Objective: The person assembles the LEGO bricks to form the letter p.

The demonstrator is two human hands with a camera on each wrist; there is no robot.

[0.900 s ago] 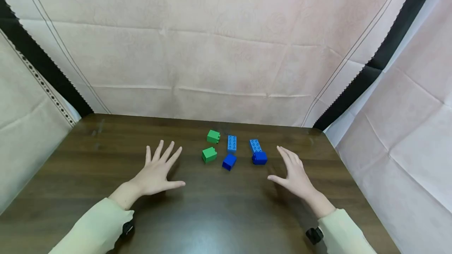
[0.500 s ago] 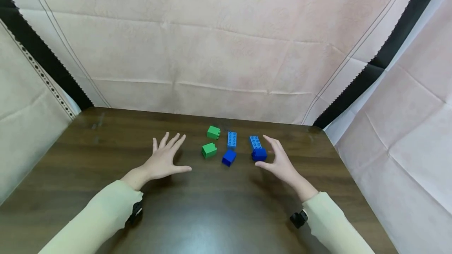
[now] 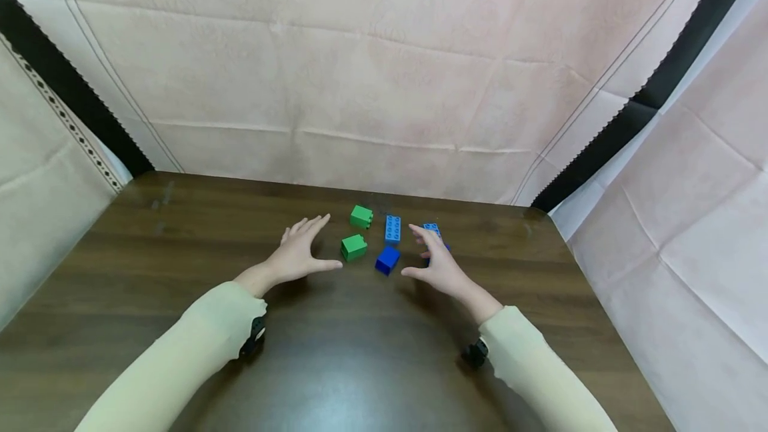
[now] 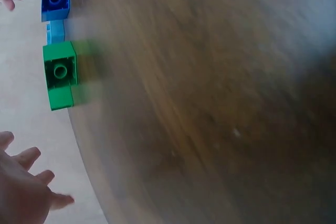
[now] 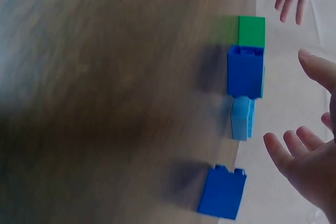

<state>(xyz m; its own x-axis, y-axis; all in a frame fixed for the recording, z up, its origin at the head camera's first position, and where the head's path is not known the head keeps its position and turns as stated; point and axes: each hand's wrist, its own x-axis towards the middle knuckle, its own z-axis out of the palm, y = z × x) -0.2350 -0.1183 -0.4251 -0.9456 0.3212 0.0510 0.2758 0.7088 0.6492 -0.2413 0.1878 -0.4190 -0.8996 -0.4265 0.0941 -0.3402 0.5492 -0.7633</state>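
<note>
My left hand [image 3: 295, 255] is held over the table, thumb spread from the fingers, left of two green toy bricks [image 3: 354, 247]. It touches none of them. To their right lie a light blue brick [image 3: 393, 229] and a dark blue brick [image 3: 387, 261]. My right hand [image 3: 443, 271] hovers just right of this dark blue brick, thumb and fingers apart, holding nothing. It covers most of a second dark blue brick and part of a second light blue brick [image 3: 431, 227]. In the right wrist view the second dark blue brick [image 5: 223, 191] shows below the hand's fingers.
The bricks stand on a dark brown wooden table [image 3: 336, 359] with a glossy surface. A pale cloth [image 3: 336, 72] hangs behind the table's far edge and at both sides. Black bands [image 3: 648, 95] run along its corners.
Both hands have moved inward and toward the bricks. The right hand now passes in front of the right-hand blue bricks. The bricks keep their arrangement.
</note>
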